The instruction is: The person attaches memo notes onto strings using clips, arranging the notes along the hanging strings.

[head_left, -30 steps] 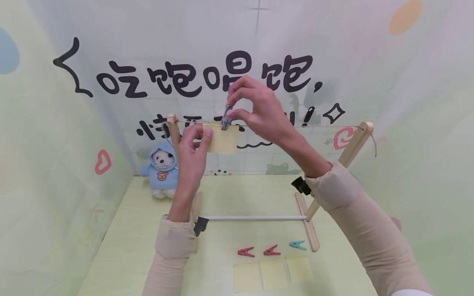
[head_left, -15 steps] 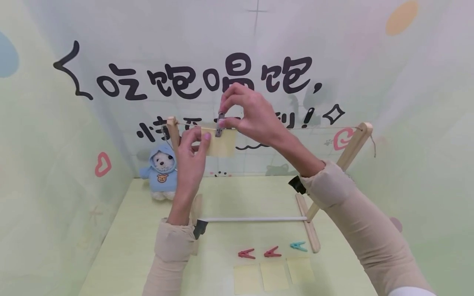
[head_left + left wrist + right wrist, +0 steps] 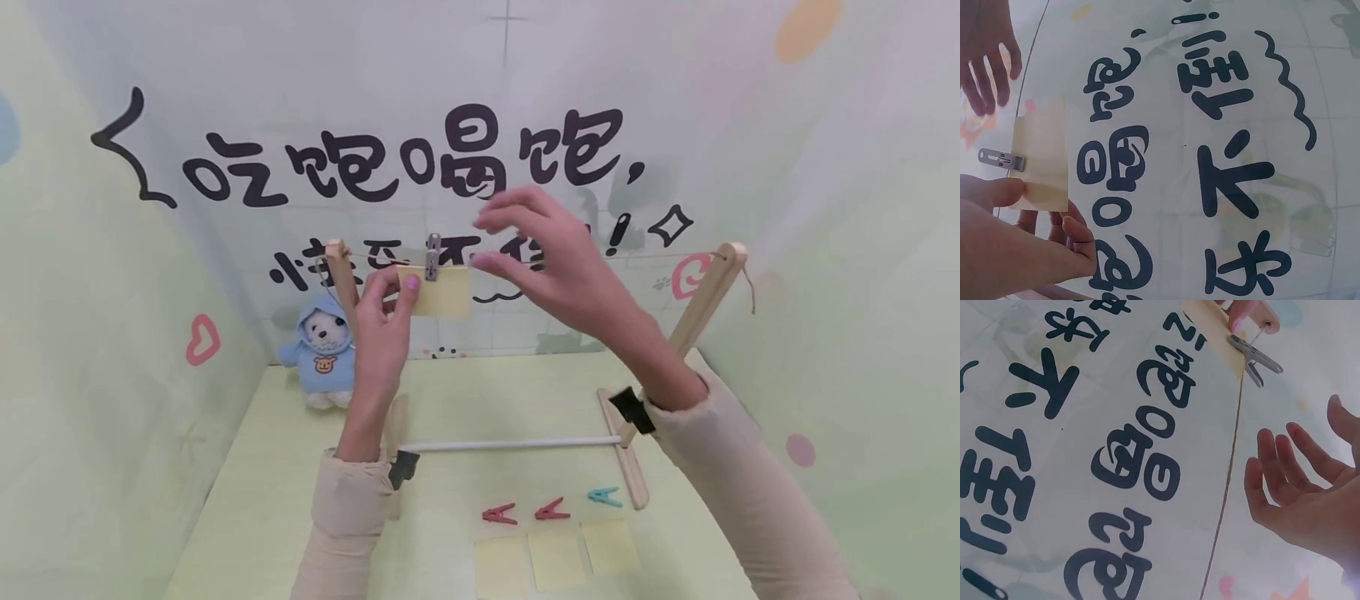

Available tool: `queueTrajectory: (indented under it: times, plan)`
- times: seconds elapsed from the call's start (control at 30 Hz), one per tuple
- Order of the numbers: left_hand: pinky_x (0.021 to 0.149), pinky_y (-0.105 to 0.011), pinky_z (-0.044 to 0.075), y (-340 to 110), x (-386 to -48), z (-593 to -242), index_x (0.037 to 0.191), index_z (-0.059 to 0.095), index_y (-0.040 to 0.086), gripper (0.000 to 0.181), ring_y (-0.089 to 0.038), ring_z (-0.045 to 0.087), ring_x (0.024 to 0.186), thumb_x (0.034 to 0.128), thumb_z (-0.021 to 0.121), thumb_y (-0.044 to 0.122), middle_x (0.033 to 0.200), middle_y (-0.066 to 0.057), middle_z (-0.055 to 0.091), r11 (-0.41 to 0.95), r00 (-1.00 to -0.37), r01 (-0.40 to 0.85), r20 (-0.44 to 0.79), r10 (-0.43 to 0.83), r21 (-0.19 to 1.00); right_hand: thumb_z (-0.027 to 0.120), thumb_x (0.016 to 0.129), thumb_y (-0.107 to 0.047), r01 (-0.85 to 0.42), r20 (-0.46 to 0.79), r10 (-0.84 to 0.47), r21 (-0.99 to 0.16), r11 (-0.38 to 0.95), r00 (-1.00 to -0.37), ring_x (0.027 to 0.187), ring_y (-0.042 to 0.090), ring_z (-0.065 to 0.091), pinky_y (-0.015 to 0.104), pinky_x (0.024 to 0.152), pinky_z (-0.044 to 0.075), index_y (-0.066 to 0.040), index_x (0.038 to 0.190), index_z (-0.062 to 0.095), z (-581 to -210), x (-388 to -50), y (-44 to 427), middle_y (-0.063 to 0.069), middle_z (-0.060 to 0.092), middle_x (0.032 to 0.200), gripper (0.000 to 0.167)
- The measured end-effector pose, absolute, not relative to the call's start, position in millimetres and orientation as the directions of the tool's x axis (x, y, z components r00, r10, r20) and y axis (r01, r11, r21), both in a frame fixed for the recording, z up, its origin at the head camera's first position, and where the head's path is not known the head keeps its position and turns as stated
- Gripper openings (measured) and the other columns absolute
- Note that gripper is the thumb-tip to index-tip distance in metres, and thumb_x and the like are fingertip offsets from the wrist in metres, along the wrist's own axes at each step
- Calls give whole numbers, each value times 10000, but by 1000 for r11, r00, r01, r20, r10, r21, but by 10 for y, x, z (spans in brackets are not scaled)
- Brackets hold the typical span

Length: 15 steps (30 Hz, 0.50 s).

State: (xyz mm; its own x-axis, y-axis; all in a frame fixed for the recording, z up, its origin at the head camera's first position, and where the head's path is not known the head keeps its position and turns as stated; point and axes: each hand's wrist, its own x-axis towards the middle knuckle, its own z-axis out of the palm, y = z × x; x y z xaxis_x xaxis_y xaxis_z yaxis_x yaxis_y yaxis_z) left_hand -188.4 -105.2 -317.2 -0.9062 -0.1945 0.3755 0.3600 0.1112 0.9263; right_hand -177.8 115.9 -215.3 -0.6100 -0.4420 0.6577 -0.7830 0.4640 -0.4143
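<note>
Paper: one hung note [image 3: 444,298] at the string [image 3: 1227,478], three loose notes [image 3: 556,560] on the worktop [image 3: 487,400]
Clips: one grey clip [image 3: 432,258] on the hung note, two red clips [image 3: 552,509], one blue clip [image 3: 604,497]
Left hand [image 3: 384,329]: pinching the hung note
Right hand [image 3: 566,262]: released, near the grey clip
Worktop: pale green
Room: lettered wall [image 3: 405,67], one plush toy [image 3: 326,368]

Soft, even light fills the head view; right of the grip by the left hand [image 3: 382,329], the right hand [image 3: 561,260] blurs slightly. Both wrist views look dimmer.
</note>
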Motion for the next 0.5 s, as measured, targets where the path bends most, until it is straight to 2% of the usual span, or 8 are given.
queueTrajectory:
  times: [0.1,0.27,0.5]
  plan:
    - [1069,-377,470,-1047,-1893,-3190,1263,650,-25,260,-231,595,1217,1134,627,199,1351,-145,637,118,-916,342,359,-181,932,830,956,-9,-788,699,-397,-408,462,-595,1255,267,652,286,1075,515,18,1251,761,-2335,-1568,1406,145,705,1307,303]
    - [1081,-364,467,-1075,-1904,-3228,1303,635,-14,268,-217,589,1226,1139,612,197,1366,-154,634,123,-939,298,314,-140,947,801,926,61,-779,696,-385,-424,462,-607,1245,238,651,181,1101,469,-9,1247,764,-2699,-1228,1763,117,724,1290,330]
    - [1163,-428,444,-1159,-1852,-3303,1417,590,-4,335,-302,580,1337,1147,594,194,1430,-201,614,137,-975,209,217,-47,968,794,941,39,-781,644,-453,-430,453,-617,1171,166,669,162,994,527,-112,1238,764,-3282,-886,2087,61,722,1264,335]
